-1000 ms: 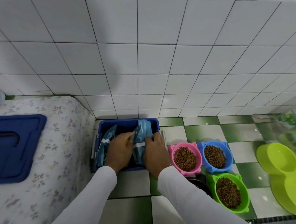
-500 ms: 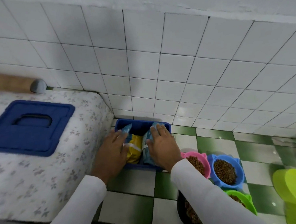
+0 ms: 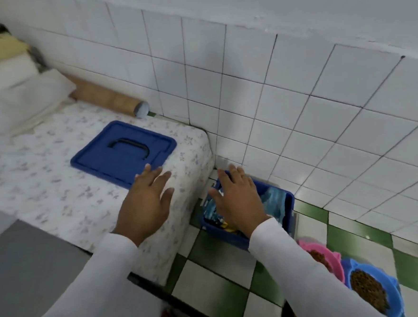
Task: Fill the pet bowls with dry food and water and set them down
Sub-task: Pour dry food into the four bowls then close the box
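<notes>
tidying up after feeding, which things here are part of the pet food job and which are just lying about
Part of the job:
pink bowl with kibble
blue bowl with kibble
blue bin of food bags
blue lid

Lying about:
cardboard tube
folded bedding

The blue bin (image 3: 284, 208) sits wedged on the floor between the mattress (image 3: 56, 188) edge and the tiled wall (image 3: 286, 118), so only its top is reachable. The right hand (image 3: 238, 201) hangs over its opening. The pink bowl (image 3: 331, 261) and blue bowl (image 3: 375, 285) crowd the floor just right of it. The blue lid (image 3: 123, 153) lies flat on the mattress beyond the left hand (image 3: 146, 202), open bedding around it.
</notes>
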Demonstrator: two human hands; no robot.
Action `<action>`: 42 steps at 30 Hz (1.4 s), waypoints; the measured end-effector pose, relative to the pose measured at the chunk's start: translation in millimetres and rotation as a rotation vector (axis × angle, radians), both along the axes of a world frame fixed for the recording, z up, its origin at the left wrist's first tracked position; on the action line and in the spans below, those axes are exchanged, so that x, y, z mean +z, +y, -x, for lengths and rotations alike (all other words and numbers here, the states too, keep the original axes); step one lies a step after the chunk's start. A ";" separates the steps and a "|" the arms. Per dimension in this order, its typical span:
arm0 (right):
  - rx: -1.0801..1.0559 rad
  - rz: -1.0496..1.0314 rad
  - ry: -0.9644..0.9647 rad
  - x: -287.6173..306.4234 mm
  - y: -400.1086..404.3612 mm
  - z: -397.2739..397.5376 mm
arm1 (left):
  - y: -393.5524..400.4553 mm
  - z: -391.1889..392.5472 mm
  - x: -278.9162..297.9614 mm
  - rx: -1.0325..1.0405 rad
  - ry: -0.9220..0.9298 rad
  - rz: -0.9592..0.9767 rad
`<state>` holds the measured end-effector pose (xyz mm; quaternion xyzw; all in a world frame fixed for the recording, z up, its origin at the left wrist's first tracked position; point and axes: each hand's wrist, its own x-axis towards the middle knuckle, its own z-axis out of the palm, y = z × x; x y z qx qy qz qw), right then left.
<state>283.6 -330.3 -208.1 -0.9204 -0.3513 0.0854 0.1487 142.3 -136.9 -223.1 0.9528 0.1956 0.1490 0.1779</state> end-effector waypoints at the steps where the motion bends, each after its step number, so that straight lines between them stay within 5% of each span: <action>1: 0.020 -0.009 0.008 2.7 11.6 4.8 | 10.1 6.9 3.0 0.015 -0.005 0.011; 20: 0.090 0.034 0.062 3.6 201.2 61.3 | 201.6 59.0 10.6 0.263 0.067 0.008; 32: -0.095 0.097 0.012 -9.8 235.5 62.5 | 263.0 2.6 3.1 0.236 0.245 0.045; 42: -0.177 -0.024 0.051 -11.3 235.1 59.6 | 256.8 -13.9 -3.5 0.304 0.154 0.030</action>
